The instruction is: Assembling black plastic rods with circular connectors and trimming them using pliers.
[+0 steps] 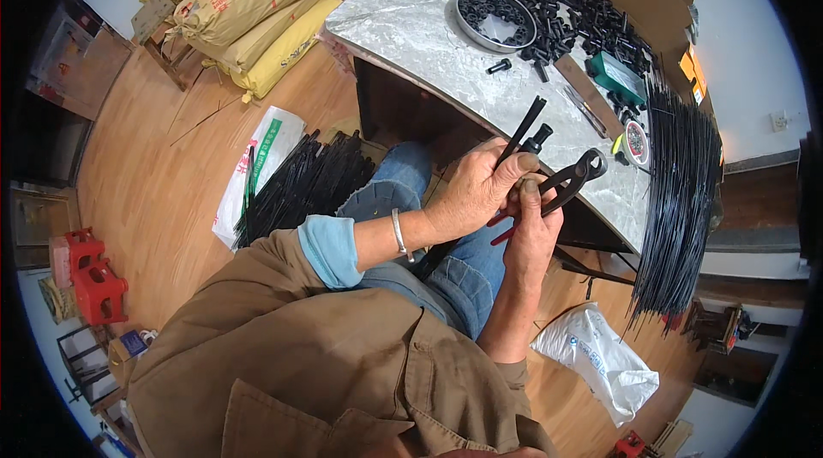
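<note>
My left hand (482, 186) is closed around a slim black rod (523, 125), which points up and away from me. A short black plastic fitting (537, 140) with a wider collar sticks out beside the rod, next to my left thumb. In my right hand (533, 231) is a pair of pincers (591, 167), its dark rounded jaws pointing up to the right and its red handles partly hidden by the fingers. Both hands meet just in front of the table's near edge, above my lap. Where the thumbs come together, the fingers hide the contact.
On the grey marbled table (403, 12) are a round metal dish (532, 40) of small black rings, a heap of black fittings (591, 12), a green box (615, 79) and tweezers (586, 108). Long black rods (681, 209) overhang its right edge. More black rods (300, 188) lie left of my legs.
</note>
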Demonstrator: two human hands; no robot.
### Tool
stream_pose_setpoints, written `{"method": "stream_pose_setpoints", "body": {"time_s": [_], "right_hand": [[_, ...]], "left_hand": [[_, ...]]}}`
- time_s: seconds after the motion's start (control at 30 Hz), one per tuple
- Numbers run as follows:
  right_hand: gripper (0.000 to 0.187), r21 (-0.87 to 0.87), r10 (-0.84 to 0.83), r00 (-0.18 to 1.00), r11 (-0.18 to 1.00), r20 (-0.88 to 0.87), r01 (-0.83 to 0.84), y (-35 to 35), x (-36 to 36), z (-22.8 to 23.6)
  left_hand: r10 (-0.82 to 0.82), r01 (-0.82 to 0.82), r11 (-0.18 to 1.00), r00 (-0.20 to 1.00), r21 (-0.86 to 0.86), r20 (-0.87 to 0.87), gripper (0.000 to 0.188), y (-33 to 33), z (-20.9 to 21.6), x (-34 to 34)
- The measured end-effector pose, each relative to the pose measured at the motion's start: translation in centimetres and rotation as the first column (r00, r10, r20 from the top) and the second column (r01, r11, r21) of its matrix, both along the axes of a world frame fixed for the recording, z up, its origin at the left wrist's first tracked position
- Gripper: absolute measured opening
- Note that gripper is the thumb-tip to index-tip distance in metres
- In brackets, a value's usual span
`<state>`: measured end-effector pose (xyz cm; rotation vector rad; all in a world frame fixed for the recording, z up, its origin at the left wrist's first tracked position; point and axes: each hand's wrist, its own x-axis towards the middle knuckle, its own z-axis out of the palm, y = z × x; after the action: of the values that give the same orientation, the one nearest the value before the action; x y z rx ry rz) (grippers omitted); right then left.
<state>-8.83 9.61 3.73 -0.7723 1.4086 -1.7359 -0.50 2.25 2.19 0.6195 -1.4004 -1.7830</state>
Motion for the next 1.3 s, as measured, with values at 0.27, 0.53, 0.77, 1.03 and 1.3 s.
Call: {"method": "stream_pose_setpoints", "body": {"time_s": [0.27, 0.53, 0.77, 1.03, 1.3], "right_hand": [[0.015, 0.016, -0.021, 1.000, 1.000, 0.013, 0.021, 0.0, 0.2, 0.3], [0.016, -0.028, -0.039, 0.999, 0.999, -0.008, 0.039, 0.1, -0.3, -0.8], [0.014, -0.021, -0.041, 0.999, 0.999, 0.015, 0.041, 0.0, 0.2, -0.3], [0.015, -0.052, -0.056, 0.998, 0.997, -0.022, 0.055, 0.0, 0.8, 0.1], [0.018, -0.015, -0.114, 0.989, 0.993, -0.097, 0.113, 0.1, 1.1, 0.4]], "left_hand": [[0.000, 0.000, 1.000, 1.000, -0.023, 0.007, 0.043, 0.0, -0.1, 0.0], [-0.016, 0.016, 1.000, 1.000, 0.007, -0.007, 0.044, 0.0, 0.0, 0.1], [-0.016, 0.017, 1.000, 1.000, 0.012, -0.020, 0.044, 0.0, -0.1, 0.0], [0.011, -0.011, 0.999, 1.000, -0.036, 0.004, 0.046, 0.2, 0.1, 0.1], [-0.015, 0.014, 0.999, 1.000, -0.039, -0.007, 0.046, 0.1, 0.2, 0.3]]}}
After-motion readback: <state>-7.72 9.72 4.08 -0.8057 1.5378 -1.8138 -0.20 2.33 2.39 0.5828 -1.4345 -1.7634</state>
